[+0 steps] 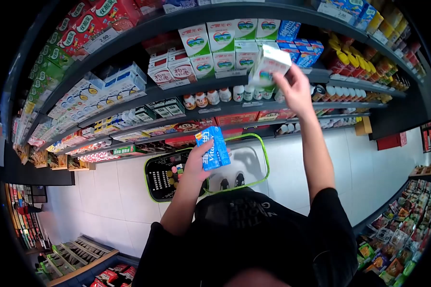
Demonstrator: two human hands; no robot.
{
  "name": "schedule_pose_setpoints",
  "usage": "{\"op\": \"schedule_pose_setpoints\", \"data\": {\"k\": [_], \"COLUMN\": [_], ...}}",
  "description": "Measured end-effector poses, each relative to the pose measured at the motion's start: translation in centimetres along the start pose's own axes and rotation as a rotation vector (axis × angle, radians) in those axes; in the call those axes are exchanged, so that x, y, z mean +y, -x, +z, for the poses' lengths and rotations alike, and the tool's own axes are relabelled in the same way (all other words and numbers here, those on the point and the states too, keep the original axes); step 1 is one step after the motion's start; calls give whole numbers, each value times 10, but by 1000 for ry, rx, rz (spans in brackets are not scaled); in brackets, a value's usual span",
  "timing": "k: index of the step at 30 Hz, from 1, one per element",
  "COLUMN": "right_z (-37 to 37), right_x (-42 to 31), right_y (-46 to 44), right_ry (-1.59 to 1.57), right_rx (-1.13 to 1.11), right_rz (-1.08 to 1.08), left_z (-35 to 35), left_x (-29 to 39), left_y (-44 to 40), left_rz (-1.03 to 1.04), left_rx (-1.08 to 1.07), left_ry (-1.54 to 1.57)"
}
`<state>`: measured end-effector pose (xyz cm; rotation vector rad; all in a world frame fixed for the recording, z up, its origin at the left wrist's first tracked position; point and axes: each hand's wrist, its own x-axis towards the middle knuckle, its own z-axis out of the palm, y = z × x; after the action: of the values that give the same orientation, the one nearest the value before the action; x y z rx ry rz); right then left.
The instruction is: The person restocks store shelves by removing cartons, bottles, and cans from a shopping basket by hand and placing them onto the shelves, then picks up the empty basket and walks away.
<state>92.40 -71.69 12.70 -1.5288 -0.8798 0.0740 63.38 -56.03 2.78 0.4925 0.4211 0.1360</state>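
My left hand [196, 160] is wrapped round a blue drink carton [219, 152] with white lettering, held over the shopping basket. Up at the shelf, my right hand [294, 86] grips a white and green milk carton [273, 61], tilted and slightly blurred. Matching white and green cartons [222, 38] stand stacked behind it. To the right of those are blue cartons [309, 51], much like the one in my left hand. Red and white cartons [172, 69] stand at the left of the stack.
A black basket [155, 193] with a green rim holds several small items on the floor, beside a green-rimmed, pale opening [261, 165] around my shoes. Small bottles [254, 92] line the shelf below. Packaged goods stand on a rack [397, 225] at lower right.
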Motion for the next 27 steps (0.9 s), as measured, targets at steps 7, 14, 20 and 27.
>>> {"op": "schedule_pose_setpoints", "data": {"k": [7,14,20,27], "right_z": [8,40,53,37], "right_x": [21,45,29,-6], "right_y": [-99,-115,-97,31], "right_ry": [307,469,667,-86], "right_rx": [25,271,357,-78], "right_rz": [-115,-298,-367,216], "left_z": [32,58,62,82], "left_x": [27,53,55,42], "left_y": [4,-18,-47,-90], "left_rz": [169,196,167,272], "left_rx": [-278,-379,-449,-464], "left_ry": [13,-155,-193,-465]}}
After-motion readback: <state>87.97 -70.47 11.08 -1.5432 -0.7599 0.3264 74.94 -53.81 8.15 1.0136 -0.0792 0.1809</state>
